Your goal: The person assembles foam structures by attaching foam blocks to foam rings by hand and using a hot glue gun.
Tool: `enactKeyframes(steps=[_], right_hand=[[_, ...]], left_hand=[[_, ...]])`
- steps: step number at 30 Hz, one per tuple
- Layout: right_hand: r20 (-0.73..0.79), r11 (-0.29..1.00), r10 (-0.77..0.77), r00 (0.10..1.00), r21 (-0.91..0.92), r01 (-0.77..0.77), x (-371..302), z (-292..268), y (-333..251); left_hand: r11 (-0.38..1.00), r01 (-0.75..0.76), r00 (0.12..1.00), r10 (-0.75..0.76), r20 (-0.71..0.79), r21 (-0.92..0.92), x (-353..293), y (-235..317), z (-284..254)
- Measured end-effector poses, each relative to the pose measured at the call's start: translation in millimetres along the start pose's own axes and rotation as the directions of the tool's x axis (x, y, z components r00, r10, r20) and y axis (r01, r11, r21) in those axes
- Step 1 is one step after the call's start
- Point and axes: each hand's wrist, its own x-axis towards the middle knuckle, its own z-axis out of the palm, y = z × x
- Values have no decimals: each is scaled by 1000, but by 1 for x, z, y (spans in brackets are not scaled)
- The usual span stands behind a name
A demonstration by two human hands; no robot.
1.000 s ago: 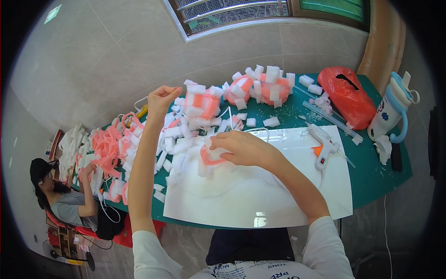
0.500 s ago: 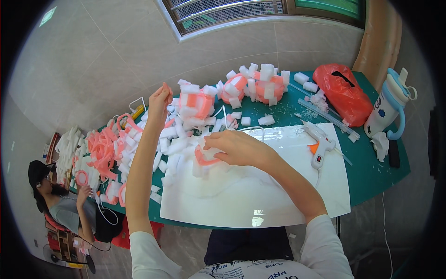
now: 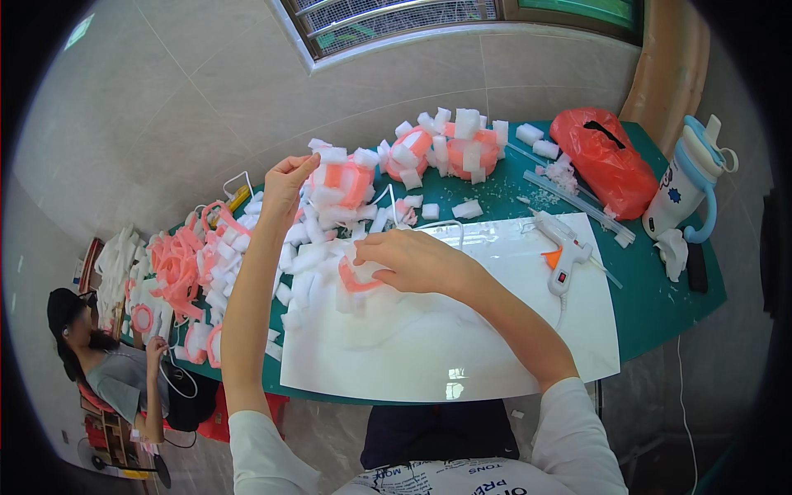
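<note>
While the right hand grasps a pink foam ring over the white board atop the bench (apparently to steady it), the left hand hangs raised, fingers pinched together near the foam cluster; whether they hold anything, I cannot tell.

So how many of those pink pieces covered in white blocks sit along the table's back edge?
3 visible: a pink piece beside the left hand, a middle one, and one nearest the red bag; others may be hidden.

Matt pink foam piece (spongy-looking); smooth, glossy white board
</note>
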Motion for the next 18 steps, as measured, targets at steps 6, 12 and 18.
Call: enactKeyframes(steps=[6,12,18], right_hand=[[-38,1000,17,999,-1,-17,0,-1,-3],[18,1000,23,1000,-17,-23,0,-3,-2],[51,998,47,998,-34,-45,2,-3,-7]], left_hand=[[992,3,1000,-5,16,124,-2,-5,7],[969,-8,1000,3,21,248,4,-12,7],[976,18,989,-48,138,215,7,-18,8]])
